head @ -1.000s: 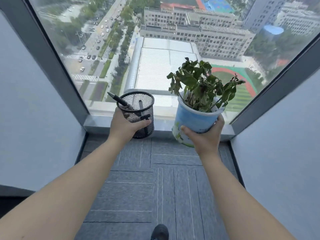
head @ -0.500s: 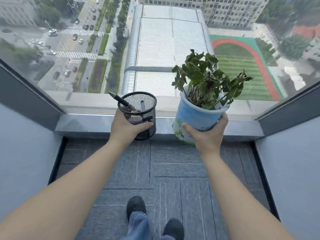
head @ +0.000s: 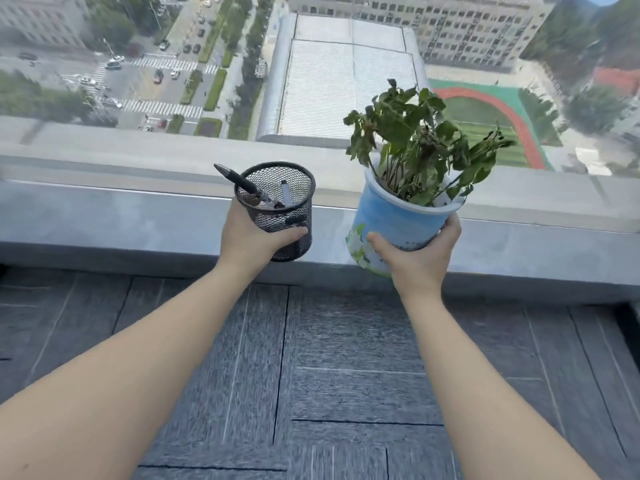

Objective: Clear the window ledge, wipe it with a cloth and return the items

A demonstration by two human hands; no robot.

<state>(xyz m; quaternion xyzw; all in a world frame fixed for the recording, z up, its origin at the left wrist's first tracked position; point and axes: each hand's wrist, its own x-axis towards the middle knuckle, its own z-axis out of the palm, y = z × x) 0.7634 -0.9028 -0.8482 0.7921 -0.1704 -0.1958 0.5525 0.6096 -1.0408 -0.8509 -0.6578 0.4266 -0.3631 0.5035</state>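
My left hand (head: 251, 237) grips a black mesh pen holder (head: 282, 206) with a black pen (head: 239, 181) sticking out of it to the left. In my right hand (head: 420, 254) is a light blue plant pot (head: 391, 220) with a flower print, holding a wilting green plant (head: 419, 147). Both are held in the air just in front of the grey window ledge (head: 138, 220), side by side, the pot tilted slightly right. The ledge runs across the whole view and nothing stands on its visible part.
Behind the ledge is a large window pane (head: 329, 64) looking far down on streets and buildings. Grey carpet tiles (head: 329, 375) cover the floor below my arms.
The view has closed in on the ledge, which now fills the width; the side walls and my feet have left the frame. Both hands still hold their items, now closer to the ledge.
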